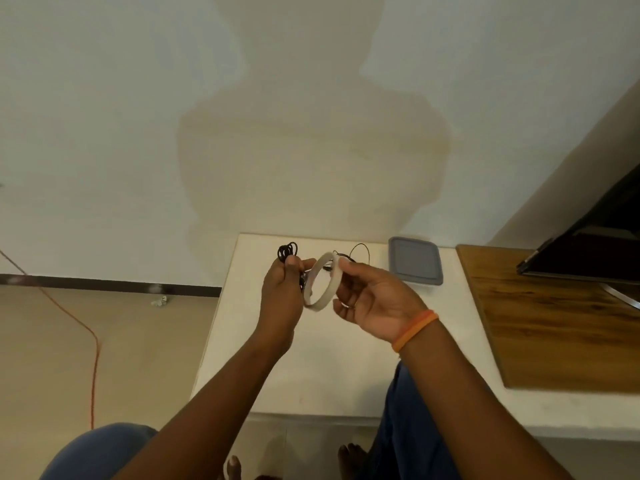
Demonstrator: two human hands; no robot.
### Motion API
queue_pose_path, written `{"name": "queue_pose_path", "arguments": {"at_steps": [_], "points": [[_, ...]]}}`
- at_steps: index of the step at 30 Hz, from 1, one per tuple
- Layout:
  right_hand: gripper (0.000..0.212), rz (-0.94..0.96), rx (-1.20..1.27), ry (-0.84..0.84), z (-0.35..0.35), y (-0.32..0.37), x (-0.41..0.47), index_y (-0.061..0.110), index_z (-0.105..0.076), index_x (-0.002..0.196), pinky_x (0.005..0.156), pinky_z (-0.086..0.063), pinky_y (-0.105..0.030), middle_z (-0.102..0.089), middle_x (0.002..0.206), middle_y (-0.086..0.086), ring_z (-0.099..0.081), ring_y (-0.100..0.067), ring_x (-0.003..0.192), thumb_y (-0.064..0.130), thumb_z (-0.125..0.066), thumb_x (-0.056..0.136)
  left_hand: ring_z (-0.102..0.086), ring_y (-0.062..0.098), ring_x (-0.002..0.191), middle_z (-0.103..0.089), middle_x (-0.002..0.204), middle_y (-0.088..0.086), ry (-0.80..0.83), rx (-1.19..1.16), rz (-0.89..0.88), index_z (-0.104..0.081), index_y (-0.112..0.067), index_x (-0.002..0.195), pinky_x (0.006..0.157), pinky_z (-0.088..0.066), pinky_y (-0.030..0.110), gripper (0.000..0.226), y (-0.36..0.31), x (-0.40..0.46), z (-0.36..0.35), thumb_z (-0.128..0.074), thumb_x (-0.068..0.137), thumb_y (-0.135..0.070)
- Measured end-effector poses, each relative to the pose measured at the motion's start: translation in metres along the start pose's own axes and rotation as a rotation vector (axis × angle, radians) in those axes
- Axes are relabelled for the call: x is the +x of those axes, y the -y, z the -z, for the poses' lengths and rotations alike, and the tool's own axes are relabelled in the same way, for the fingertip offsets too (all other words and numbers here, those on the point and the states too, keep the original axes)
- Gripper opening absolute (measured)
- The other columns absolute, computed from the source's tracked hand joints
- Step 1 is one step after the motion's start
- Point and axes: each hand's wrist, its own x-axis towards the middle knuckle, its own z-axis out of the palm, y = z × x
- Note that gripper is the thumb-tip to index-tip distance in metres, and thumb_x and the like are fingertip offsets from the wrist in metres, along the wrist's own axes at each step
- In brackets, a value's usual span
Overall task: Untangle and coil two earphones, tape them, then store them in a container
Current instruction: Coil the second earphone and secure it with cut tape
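Knees cut off; left hand [282, 294] hides coiled earphone [287, 252] btm.

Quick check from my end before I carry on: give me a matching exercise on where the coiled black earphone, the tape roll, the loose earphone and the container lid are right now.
Things:
1. coiled black earphone cable
2. pale ring-shaped roll of tape
3. loose black earphone cable
4. grey rounded-rectangle plastic container lid

Places:
A. lying flat at the white table's far right part
B. held by the right hand
C. gripped in the left hand
D. lying uncoiled on the table behind the tape

Pairs: 1-C, 2-B, 3-D, 4-A
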Motion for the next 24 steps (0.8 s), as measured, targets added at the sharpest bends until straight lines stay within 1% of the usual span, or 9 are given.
{"name": "queue_pose_path", "arguments": {"at_steps": [2, 4, 6, 9, 12, 15, 17, 19, 24], "points": [[0.017, 0.002, -0.073, 0.054, -0.011, -0.016, 0.001, 0.013, -0.072, 0.088, 0.071, -0.051, -0.033, -0.071, 0.085, -0.005, -0.067, -0.015, 0.07, 0.019, -0.074, 0.073, -0.071, 0.004, 0.076, -0.075, 0.082, -0.011, 0.003, -0.121, 0.086, -0.056, -0.01, 0.097, 0.055, -0.054, 0.018, 0.033, -0.004, 0.004, 0.011, -0.034, 0.107, -0.031], [0.013, 0.058, -0.201, 0.099, -0.015, -0.024, 0.001, 0.012, -0.073, 0.086, 0.072, -0.053, -0.033, -0.071, 0.09, -0.009, -0.068, -0.018, 0.074, 0.02, -0.073, 0.075, -0.069, 0.004, 0.063, -0.071, 0.068, -0.01, -0.01, -0.197, 0.136, -0.053, -0.012, 0.093, 0.049, -0.052, 0.019, 0.03, -0.006, 0.006, 0.021, -0.035, 0.107, -0.03], [0.017, 0.12, -0.291, 0.129, -0.015, -0.027, 0.002, 0.01, -0.075, 0.085, 0.072, -0.054, -0.033, -0.071, 0.088, -0.01, -0.066, -0.019, 0.072, 0.021, -0.073, 0.072, -0.064, 0.009, 0.057, -0.067, 0.068, -0.004, -0.032, -0.188, 0.163, -0.054, -0.014, 0.09, 0.047, -0.05, 0.024, 0.03, -0.005, 0.009, 0.025, -0.035, 0.106, -0.032], [0.029, 0.165, -0.362, 0.182, -0.014, -0.027, 0.004, 0.002, -0.072, 0.095, 0.071, -0.057, -0.032, -0.066, 0.088, -0.015, -0.063, -0.02, 0.071, 0.019, -0.073, 0.071, -0.049, 0.007, 0.049, -0.059, 0.073, 0.0, -0.065, -0.131, 0.112, -0.054, -0.017, 0.086, 0.042, -0.036, 0.022, 0.029, -0.004, 0.01, 0.025, -0.037, 0.104, -0.032], [0.023, 0.208, -0.456, 0.292, -0.012, -0.026, 0.003, 0.004, -0.072, 0.101, 0.076, -0.058, -0.037, -0.069, 0.096, -0.014, -0.067, -0.024, 0.078, 0.01, -0.073, 0.079, -0.046, 0.004, 0.048, -0.058, 0.067, -0.008, -0.075, -0.014, -0.083, -0.053, -0.018, 0.084, 0.042, -0.035, 0.016, 0.031, -0.008, 0.012, 0.023, -0.035, 0.105, -0.033], [0.024, 0.271, -0.491, 0.273, -0.01, -0.02, -0.003, 0.008, -0.073, 0.102, 0.075, -0.057, -0.038, -0.07, 0.103, -0.014, -0.069, -0.027, 0.081, 0.017, -0.071, 0.08, -0.044, 0.002, 0.049, -0.054, 0.066, -0.007, -0.019, 0.023, -0.199, -0.052, -0.019, 0.083, 0.044, -0.035, 0.014, 0.034, -0.016, 0.013, 0.019, -0.034, 0.106, -0.035], [0.032, 0.318, -0.445, 0.184, -0.008, -0.016, -0.006, 0.01, -0.073, 0.104, 0.072, -0.056, -0.039, -0.071, 0.103, -0.015, -0.069, -0.029, 0.08, 0.027, -0.074, 0.078, -0.041, 0.003, 0.049, -0.051, 0.065, -0.005, 0.04, -0.011, -0.193, -0.051, -0.017, 0.083, 0.044, -0.034, 0.014, 0.033, -0.018, 0.011, 0.017, -0.035, 0.107, -0.034], [0.035, 0.373, -0.412, 0.138, -0.006, -0.013, -0.007, 0.012, -0.072, 0.108, 0.07, -0.057, -0.04, -0.071, 0.103, -0.013, -0.069, -0.03, 0.079, 0.029, -0.073, 0.079, -0.039, 0.005, 0.048, -0.049, 0.063, -0.004, 0.105, -0.032, -0.16, -0.052, -0.015, 0.085, 0.043, -0.032, 0.017, 0.033, -0.017, 0.01, 0.014, -0.035, 0.107, -0.034], [0.023, 0.461, -0.536, 0.17, 0.0, -0.014, -0.012, 0.014, -0.074, 0.108, 0.071, -0.057, -0.036, -0.072, 0.108, -0.009, -0.07, -0.031, 0.089, 0.006, -0.065, 0.088, -0.037, 0.004, 0.044, -0.047, 0.058, -0.005, 0.271, 0.023, -0.085, -0.052, -0.015, 0.085, 0.042, -0.029, 0.021, 0.034, -0.012, 0.005, 0.011, -0.035, 0.106, -0.036]]}}
